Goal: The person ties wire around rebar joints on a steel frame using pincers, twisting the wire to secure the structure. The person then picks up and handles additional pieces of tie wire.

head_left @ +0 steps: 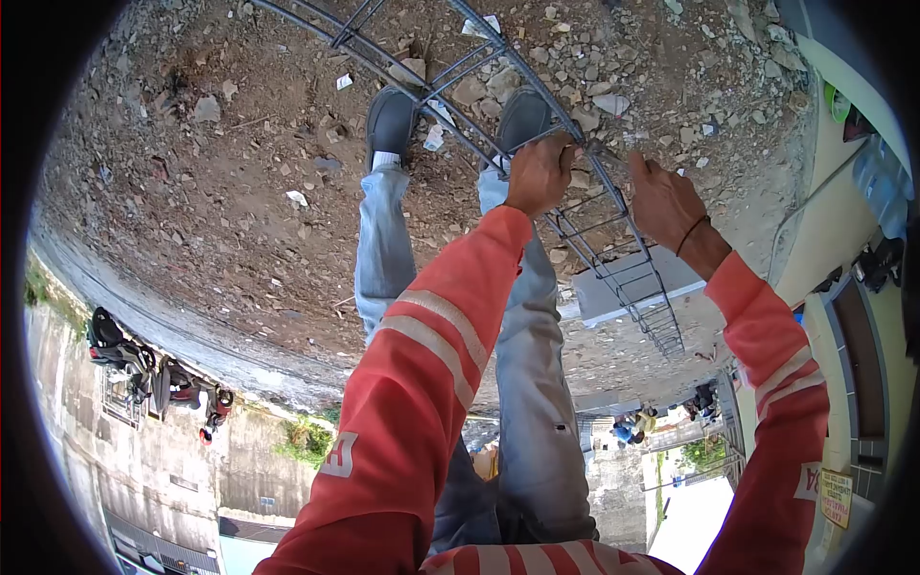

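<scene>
Here's the steel cage [529,72], slanting from the top left of the frame to right of centre. The left hand [541,174] is closed on its bars, upper centre. Just beside, the right hand [668,203] curls its fingers; whether it grips anything, I can't tell. Shoes [391,125] stand top centre on rubble-strewn ground [230,220].
</scene>
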Motion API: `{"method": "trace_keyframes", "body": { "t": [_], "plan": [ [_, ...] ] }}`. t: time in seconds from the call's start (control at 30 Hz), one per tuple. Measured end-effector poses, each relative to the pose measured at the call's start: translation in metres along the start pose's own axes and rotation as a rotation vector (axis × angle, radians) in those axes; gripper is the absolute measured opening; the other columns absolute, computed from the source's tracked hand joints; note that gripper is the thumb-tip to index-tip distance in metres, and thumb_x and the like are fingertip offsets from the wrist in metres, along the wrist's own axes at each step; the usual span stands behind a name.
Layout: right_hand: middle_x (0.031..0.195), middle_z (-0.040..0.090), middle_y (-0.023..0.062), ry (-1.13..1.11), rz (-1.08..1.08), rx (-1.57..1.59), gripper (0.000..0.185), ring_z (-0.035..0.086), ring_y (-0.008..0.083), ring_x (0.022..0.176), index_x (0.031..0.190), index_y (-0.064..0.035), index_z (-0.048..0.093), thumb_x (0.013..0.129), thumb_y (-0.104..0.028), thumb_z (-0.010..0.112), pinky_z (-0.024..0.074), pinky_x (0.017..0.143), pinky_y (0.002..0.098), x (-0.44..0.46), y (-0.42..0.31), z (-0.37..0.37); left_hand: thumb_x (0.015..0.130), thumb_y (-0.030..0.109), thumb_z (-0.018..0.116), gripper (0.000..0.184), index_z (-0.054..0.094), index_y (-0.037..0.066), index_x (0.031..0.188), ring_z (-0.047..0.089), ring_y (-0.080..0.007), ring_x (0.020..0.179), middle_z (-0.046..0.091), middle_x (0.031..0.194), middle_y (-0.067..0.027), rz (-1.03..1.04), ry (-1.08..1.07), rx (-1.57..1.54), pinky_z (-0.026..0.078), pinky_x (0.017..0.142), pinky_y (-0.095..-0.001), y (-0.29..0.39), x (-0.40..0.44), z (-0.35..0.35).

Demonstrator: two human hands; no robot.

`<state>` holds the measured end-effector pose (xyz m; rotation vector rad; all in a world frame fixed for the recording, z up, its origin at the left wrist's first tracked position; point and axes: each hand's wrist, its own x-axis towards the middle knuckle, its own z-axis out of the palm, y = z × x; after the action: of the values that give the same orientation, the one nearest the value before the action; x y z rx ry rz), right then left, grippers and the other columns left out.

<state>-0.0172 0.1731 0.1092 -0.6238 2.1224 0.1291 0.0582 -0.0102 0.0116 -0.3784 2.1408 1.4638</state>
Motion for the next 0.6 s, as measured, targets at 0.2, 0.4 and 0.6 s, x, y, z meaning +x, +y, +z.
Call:
{"method": "trace_keyframes", "body": {
  "t": [0.2,0.4,0.6],
  "plan": [
    [0.072,0.064,0.0185,-0.838,0.167,0.996,0.073,0.066,0.0368,0.065,0.133,0.0060,0.033,0.072,-0.007,0.071,0.0555,0.058,0.0430,0.037,0.035,-0.050,0.092,0.021,0.057,0.019,0.066,0.005,0.093,0.061,-0.0429,0.075,0.065,0.078,-0.0201,0.017,-0.004,-0.021,0.046,0.067,-0.0508,0.006,0.000,-0.004],
    [0.110,0.056,0.0196,-0.077,-0.140,-0.090,0.048,0.063,0.0377,0.090,0.120,-0.0037,0.043,0.078,-0.001,0.064,0.0497,0.078,0.0494,0.010,0.042,-0.012,0.092,0.022,0.055,0.023,0.067,0.004,0.091,0.063,-0.0422,0.080,0.067,0.085,-0.0196,-0.047,-0.086,-0.048,0.047,0.071,-0.0511,0.005,0.001,-0.011],
    [0.113,0.051,0.0142,0.092,-0.100,-0.294,0.045,0.053,0.0307,0.109,0.131,-0.0061,0.048,0.086,-0.001,0.052,0.0408,0.093,0.0484,0.011,0.039,-0.003,0.092,0.022,0.055,0.022,0.067,0.004,0.090,0.062,-0.0426,0.080,0.067,0.085,-0.0202,-0.046,-0.083,-0.048,0.048,0.071,-0.0521,0.003,0.000,-0.011]
  ]
}}
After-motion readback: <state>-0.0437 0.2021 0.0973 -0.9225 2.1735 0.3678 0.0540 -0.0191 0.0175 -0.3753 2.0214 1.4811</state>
